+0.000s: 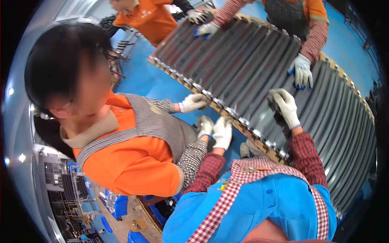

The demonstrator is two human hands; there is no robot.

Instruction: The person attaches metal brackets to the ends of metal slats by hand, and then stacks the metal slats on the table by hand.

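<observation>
A wide layer of long dark metal tubes (pixel 243 69) lies side by side on a wooden-edged pallet, with small shiny metal fittings (pixel 244 121) along the near ends. My right hand (pixel 287 106), in a white glove, rests on top of the tubes, fingers bent and thumb apart. Nothing plainly shows in its grip. At the near edge of the pallet is my left hand (pixel 222 133), gloved too, its fingertips against the wooden edge (pixel 239 126). How far those fingers are closed is hidden.
Close on my left stands a person in orange (pixel 129 150), gloved hands (pixel 193 103) near the same edge. Across the tubes, another person's gloved hands (pixel 302 71) lie on them; a third person (pixel 150 18) works at the far left corner. Blue bins (pixel 117 204) stand on a bench lower left.
</observation>
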